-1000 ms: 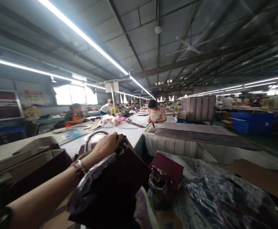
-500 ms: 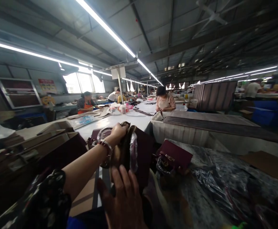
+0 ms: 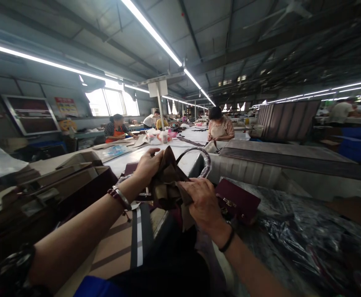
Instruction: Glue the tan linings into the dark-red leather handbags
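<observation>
My left hand and my right hand both grip a dark maroon handbag held up in front of me. The left fingers pinch its brown top flap from the left. The right fingers close on the same flap from the right. The bag's plastic-wrapped handle arches up behind my right hand. A bracelet sits on my left wrist and a dark band on my right wrist. A second maroon handbag with a gold clasp lies just right of my hands on a heap of clear plastic.
Stacked maroon bags and boards lie at the left. A long white worktable runs away from me, with a white bin to its right. Several other people work at tables further back. Crumpled plastic wrap fills the lower right.
My right hand has risen into view and taken hold of the bag's flap beside the left hand. The bag has turned, so its handle now arches up on the right.
</observation>
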A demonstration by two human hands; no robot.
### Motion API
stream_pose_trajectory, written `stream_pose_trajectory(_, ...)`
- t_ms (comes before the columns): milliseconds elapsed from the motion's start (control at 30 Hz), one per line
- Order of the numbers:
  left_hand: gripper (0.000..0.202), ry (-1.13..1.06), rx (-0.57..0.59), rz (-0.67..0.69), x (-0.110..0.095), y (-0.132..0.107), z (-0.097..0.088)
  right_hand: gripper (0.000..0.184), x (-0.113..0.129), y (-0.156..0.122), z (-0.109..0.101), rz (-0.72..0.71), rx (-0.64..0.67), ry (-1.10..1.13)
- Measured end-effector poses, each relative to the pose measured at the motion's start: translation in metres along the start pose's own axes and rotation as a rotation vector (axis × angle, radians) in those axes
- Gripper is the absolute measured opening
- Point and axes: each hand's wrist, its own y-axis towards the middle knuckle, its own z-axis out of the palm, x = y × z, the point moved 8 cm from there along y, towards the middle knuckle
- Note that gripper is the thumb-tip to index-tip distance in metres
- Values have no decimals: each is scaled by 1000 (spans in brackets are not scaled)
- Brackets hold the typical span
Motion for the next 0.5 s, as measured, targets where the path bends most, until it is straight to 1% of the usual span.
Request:
stream_pose_trajectory(33,44,27,-1,18,-3,0,-5,51,-1,5,1,22,13,38)
stream_pose_trajectory(100,46,89,-11,73,-11,-2,-15,47,-5,13,6,76,35,108)
stream_pose_trajectory(167,55,163,-5,123,-17,-6,-24,42,-8,20,13,140,36,159)
stream_pose_trajectory(200,64,207,6,135,-18,-8,-28,39,-9,24,17,173,28,176)
stream_pose_trajectory(300,90,365,21,143,-17,-11,-43,25,-5,34,30,246,4,210)
stream_pose_trajectory(367,96,455,17,153,-15,-10,-54,19,1,40,40,280,-2,234)
stream_pose_trajectory(433,99,543,6,158,-13,-7,-66,19,8,46,49,310,2,266)
stream_pose_trajectory(500,104,645,-21,123,-9,-2,-81,19,15,51,59,329,30,312)
